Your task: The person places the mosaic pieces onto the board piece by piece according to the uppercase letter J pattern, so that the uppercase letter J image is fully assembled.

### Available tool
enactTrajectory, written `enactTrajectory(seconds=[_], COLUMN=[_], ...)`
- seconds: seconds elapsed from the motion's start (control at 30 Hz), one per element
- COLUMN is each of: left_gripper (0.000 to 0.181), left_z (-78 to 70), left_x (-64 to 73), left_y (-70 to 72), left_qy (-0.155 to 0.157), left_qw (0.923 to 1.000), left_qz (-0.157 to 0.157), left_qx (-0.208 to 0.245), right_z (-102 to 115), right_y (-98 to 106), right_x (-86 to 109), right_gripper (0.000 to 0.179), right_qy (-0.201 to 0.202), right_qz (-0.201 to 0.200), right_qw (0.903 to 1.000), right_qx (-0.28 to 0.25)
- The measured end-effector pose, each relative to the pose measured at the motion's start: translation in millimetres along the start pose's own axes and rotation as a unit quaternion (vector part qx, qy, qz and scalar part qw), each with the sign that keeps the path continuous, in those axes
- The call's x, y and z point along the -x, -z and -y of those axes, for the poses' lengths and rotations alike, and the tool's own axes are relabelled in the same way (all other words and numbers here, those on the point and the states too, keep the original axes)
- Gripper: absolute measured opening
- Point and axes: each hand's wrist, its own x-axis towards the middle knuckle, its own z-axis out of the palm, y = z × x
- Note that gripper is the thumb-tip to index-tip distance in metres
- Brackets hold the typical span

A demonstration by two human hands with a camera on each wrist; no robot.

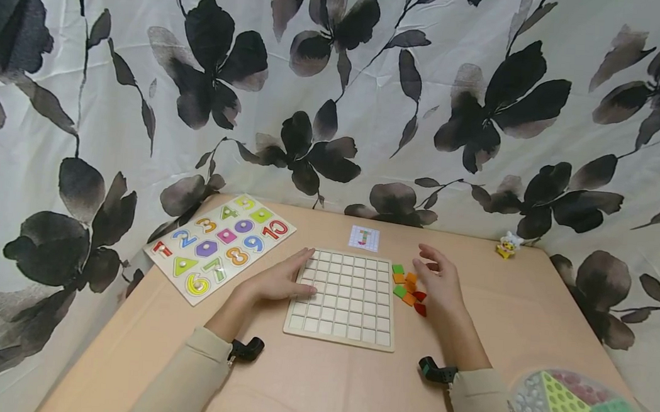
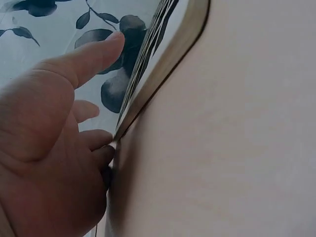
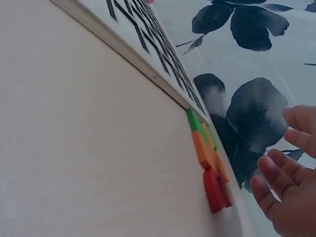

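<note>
A pale wooden board with a grid of square recesses [image 1: 341, 298] lies flat in the middle of the table. My left hand [image 1: 280, 280] rests along its left edge, thumb over the rim and fingers extended; the left wrist view shows the palm beside the board's edge [image 2: 185, 49]. Off the board's right side lie several small pieces: green squares [image 1: 400, 291], orange squares [image 1: 409, 299] and red rounded pieces [image 1: 420, 309]. My right hand [image 1: 444, 285] hovers just right of them, fingers loosely bent and holding nothing. In the right wrist view it is apart from the red pieces [image 3: 213, 191].
Behind the board lies a small pattern card [image 1: 364, 238]. A colourful number puzzle board [image 1: 220, 246] sits at the left. A small figurine [image 1: 509, 245] stands at the far right corner, and a clear tub of coloured pieces [image 1: 584, 410] at the near right. Floral cloth [image 1: 314, 91] hangs behind.
</note>
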Motion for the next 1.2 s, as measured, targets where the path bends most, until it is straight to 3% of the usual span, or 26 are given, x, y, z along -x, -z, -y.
enactTrajectory(seconds=[0.1,0.27,0.43,0.7,1.2], left_gripper=[0.105,0.104,0.102,0.096,0.095], left_z=[5.0,12.2,11.5,10.3,8.8], left_x=[2.0,3.1,3.7,5.5,4.3], left_y=[-1.5,-3.5,-2.3,2.1,4.8], left_qy=[0.007,0.016,0.013,0.012,0.020], left_qw=[0.9998,0.9990,0.9986,0.9986,0.9978], left_qz=[-0.003,-0.008,-0.002,0.010,0.016], left_qx=[-0.020,-0.040,-0.051,-0.051,-0.061], right_z=[-8,-24,-36,-42,-44], right_y=[-2,0,2,3,3], right_x=[-4.4,-8.2,-8.9,-11.0,-15.3], right_gripper=[0.050,0.051,0.048,0.040,0.030], right_qy=[-0.009,0.035,0.056,0.073,0.079], right_qz=[0.009,0.026,0.021,0.030,0.031], right_qw=[0.9999,0.9942,0.9872,0.9800,0.9753], right_qx=[-0.005,0.099,0.148,0.182,0.204])
